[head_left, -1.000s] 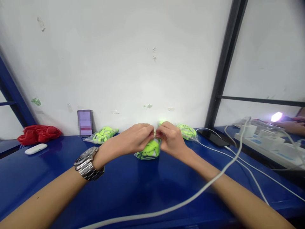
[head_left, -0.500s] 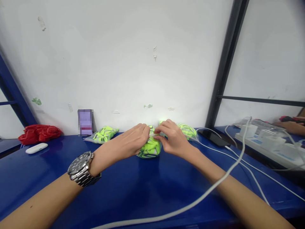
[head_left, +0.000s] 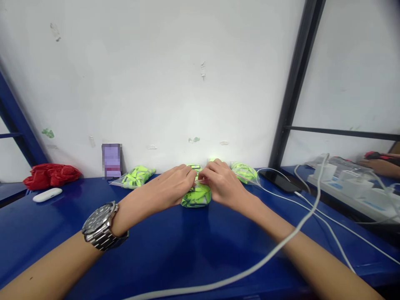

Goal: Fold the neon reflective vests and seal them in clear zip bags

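Note:
A small clear plastic bag of neon-green pieces (head_left: 197, 197) rests on the blue table (head_left: 175, 246) near the wall. My left hand (head_left: 175, 187), with a metal watch on its wrist, and my right hand (head_left: 222, 183) meet over the bag's top. Both pinch its upper edge with fingers pressed together. The bag's mouth is hidden between my fingertips.
Two more bags of green pieces lie by the wall, one at the left (head_left: 135, 176) and one at the right (head_left: 245, 171). A red cloth (head_left: 50, 175), a white case (head_left: 46, 194), a black phone (head_left: 278, 180), white cables (head_left: 281, 246), a power strip (head_left: 353, 187) and another person's hand (head_left: 379, 164) are around.
My hands have lowered with the bag toward the table and closed together on its top edge. My left wrist has drawn back a little.

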Action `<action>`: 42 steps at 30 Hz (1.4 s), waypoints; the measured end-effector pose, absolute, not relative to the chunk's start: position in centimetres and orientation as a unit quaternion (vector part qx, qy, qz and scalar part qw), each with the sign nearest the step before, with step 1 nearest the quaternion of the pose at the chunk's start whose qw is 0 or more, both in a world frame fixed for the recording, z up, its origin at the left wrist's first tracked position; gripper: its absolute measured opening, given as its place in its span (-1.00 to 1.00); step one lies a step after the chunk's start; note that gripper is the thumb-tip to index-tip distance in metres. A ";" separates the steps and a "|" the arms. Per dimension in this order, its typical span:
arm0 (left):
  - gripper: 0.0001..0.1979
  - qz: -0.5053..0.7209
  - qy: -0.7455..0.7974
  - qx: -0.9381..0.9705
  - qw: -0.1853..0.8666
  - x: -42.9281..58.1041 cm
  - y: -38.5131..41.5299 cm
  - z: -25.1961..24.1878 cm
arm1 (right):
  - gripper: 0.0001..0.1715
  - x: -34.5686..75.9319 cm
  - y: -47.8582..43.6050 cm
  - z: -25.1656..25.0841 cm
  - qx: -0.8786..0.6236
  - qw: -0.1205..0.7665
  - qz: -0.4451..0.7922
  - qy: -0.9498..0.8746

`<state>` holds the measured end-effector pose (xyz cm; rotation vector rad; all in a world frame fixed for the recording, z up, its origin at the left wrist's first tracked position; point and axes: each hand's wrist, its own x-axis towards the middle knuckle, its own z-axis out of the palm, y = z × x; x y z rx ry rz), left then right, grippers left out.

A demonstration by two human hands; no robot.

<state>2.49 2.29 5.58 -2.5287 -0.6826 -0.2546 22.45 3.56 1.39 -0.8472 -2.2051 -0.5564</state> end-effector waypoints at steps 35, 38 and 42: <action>-0.75 -0.061 -0.227 -0.931 0.278 2.9 2.1 5.1 | -0.81 21.1 4.0 0.0 -0.328 0.383 -0.320 -0.802; -0.79 -0.085 -0.232 -0.938 0.243 2.8 2.3 4.7 | -0.81 20.9 4.3 -0.3 -0.314 0.399 -0.324 -0.798; -0.81 -0.108 -0.233 -0.938 0.232 2.5 2.6 4.4 | -0.81 21.1 4.1 -0.2 -0.303 0.407 -0.292 -0.811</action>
